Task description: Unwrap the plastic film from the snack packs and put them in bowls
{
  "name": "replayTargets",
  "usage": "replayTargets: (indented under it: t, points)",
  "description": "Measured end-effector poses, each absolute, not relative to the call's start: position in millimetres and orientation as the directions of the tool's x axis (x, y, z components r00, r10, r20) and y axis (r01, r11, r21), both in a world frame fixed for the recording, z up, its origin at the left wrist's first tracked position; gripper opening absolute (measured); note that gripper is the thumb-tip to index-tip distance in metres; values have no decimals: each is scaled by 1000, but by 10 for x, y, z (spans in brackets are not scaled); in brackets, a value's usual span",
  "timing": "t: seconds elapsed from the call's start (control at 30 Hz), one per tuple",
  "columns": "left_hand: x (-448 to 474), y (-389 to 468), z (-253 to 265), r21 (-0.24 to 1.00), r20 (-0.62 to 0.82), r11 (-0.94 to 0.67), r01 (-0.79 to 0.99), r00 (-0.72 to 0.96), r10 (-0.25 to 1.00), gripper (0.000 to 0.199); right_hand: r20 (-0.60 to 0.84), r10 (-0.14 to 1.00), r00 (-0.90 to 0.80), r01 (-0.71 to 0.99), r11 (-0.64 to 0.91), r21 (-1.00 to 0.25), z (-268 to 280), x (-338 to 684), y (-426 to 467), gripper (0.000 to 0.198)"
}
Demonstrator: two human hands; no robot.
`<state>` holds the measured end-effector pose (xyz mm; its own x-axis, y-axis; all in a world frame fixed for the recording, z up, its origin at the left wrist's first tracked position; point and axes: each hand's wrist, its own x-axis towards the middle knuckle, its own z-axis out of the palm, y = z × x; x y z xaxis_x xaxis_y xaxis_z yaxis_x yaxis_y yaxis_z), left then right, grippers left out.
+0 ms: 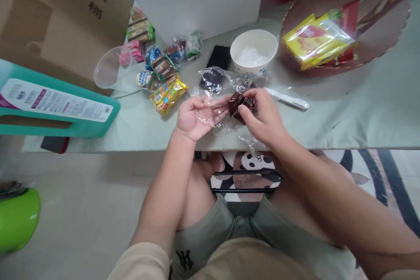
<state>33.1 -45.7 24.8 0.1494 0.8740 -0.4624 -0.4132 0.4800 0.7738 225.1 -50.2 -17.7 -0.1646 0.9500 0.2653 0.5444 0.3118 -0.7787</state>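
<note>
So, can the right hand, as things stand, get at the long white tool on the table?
Probably yes: the long white tool lies close beside the right hand, with nothing seen covering it. However, this hand pinches the brown packet, so it may need to release that first.

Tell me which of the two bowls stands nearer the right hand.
The small white paper bowl, just beyond the right hand. The other, a larger translucent reddish-brown bowl with a wavy rim, holds shiny yellow packets and stands farther right.
</note>
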Motion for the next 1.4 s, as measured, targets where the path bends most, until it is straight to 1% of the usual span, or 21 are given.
replayTargets:
  t: [0.1,0.17,0.2,0.27,0.33,0.37,0.43,0.5,0.57,0.63,0.73,0.77,0.83,0.9,0.97,1.0,1.07,1.13,1.2,1.3,1.4]
  points:
    - [370,-465,267,715,-422,494,-494,258,869,15,299,941,-156,494,337,-801,-197,2269,-475,50]
    - [410,-473,292,708,-421,502,-497,273,865,14,334,922,-193,472,386,-793,-226,2268,-474,65]
    - [431,-475,305,706,-421,508,-493,283,862,14,341,918,-202,459,397,-795,-243,2268,-474,68]
    - [469,-473,321,701,-418,520,-488,310,854,12,329,925,-191,419,380,-825,-273,2277,-466,66]
    - [494,-462,323,699,-414,523,-488,321,852,12,269,951,-155,340,307,-889,-287,2295,-449,58]
    - [502,-453,319,700,-409,519,-490,321,854,13,213,967,-139,276,245,-929,-286,2305,-439,54]
    - [508,-433,308,712,-383,497,-496,318,867,14,51,989,-142,103,66,-993,-267,2322,-419,49]
    - [503,-410,298,742,-334,441,-505,292,896,19,-86,979,-183,-81,-102,-991,-232,2339,-400,48]
    - [484,-387,294,776,-273,352,-524,224,935,28,-127,973,-195,-209,-168,-963,-199,2365,-377,50]
    - [453,-365,293,799,-227,247,-549,105,968,37,-110,981,-161,-249,-148,-957,-179,2407,-344,54]
    - [401,-340,285,838,-194,125,-531,-75,978,46,-66,994,-91,-199,-83,-976,-161,2498,-274,56]
    - [389,-335,279,852,-185,108,-513,-101,977,48,-23,998,-53,-161,-31,-986,-148,2536,-248,55]
    - [381,-332,263,873,-171,106,-476,-96,981,50,128,990,61,-23,129,-991,-95,2633,-201,52]
    - [399,-335,246,881,-162,116,-459,-62,985,51,321,933,162,227,281,-932,-10,2772,-165,46]
    - [438,-342,233,879,-163,127,-460,-39,986,52,485,847,218,473,342,-812,78,2960,-138,38]
    - [462,-344,230,876,-169,137,-463,-28,985,52,548,800,244,547,353,-759,110,3069,-124,33]
    - [512,-347,226,880,-187,164,-445,-8,982,52,642,700,313,594,383,-707,134,3301,-86,29]
    - [555,-346,223,895,-205,191,-404,8,979,52,676,627,387,591,395,-704,104,3523,-28,29]
    - [589,-342,217,902,-217,208,-379,19,976,52,656,612,442,606,335,-721,45,3703,46,32]
    - [629,-330,201,884,-235,230,-407,40,971,51,570,701,429,633,217,-743,-39,3852,153,33]
    - [663,-316,190,871,-263,260,-418,52,963,50,533,760,372,625,219,-749,-86,3868,229,32]
